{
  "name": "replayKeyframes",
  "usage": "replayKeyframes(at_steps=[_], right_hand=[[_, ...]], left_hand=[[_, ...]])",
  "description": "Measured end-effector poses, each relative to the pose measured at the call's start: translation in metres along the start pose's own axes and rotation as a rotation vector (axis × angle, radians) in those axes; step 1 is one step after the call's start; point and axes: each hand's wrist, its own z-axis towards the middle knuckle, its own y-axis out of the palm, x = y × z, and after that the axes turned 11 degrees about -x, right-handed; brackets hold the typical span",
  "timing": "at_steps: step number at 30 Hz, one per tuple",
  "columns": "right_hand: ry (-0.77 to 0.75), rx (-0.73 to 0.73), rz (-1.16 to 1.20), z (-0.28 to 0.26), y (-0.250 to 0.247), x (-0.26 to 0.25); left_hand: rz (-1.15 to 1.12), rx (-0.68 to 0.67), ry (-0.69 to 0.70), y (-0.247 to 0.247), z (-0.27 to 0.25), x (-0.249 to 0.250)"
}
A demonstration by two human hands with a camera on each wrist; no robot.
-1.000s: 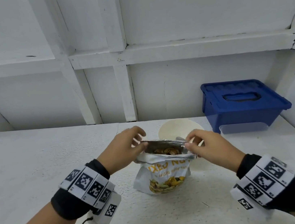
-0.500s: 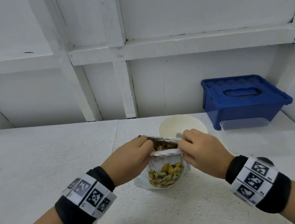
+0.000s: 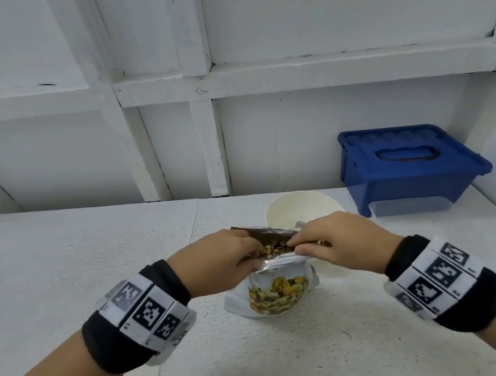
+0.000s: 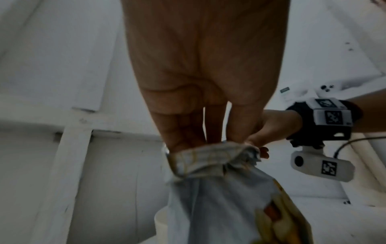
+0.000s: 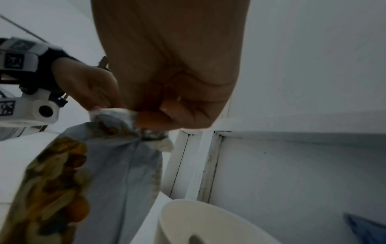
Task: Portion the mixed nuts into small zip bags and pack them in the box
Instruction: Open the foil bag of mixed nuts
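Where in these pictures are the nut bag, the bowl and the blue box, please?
nut bag [image 3: 279, 295], head view, clear front window.
bowl [image 3: 300, 209], head view, inner wall.
blue box [image 3: 409, 165], head view, lid top.

No lettering is legible; the wrist bands [image 3: 144, 312] carry only black-and-white square code markers.

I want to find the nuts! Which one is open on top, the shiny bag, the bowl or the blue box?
Both the nut bag and the cream bowl are open, but only the bag shows nuts. The blue box has its lid on.
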Motion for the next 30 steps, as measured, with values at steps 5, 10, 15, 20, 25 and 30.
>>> replayKeyframes(at_steps=[5,10,15,20,25,30], right_hand=[[0.073,-0.174,-0.229,0.003,-0.01,-0.012],[0.064,-0.144,-0.338,0.002,-0.004,-0.008],[-0.002,0.105,-0.351,-0.003,0.006,0.007],[-0.04,0.231,-0.318,-0.008,0.013,0.012],[-0.008,0.197,-0.33,-0.008,0.012,0.005],[-0.085,0.101,-0.353,0.002,0.013,-0.027]], left_hand=[[0.093,-0.203,-0.062,-0.001,0.004,0.003],[0.017,-0.128,-0.045,0.009,0.005,0.0],[-0.109,0.047,0.07,0.025,-0.01,-0.012],[-0.159,0.108,0.154,0.032,-0.018,-0.022],[-0.146,0.109,0.129,0.027,-0.021,-0.023],[-0.091,-0.001,0.105,0.017,-0.018,-0.016]])
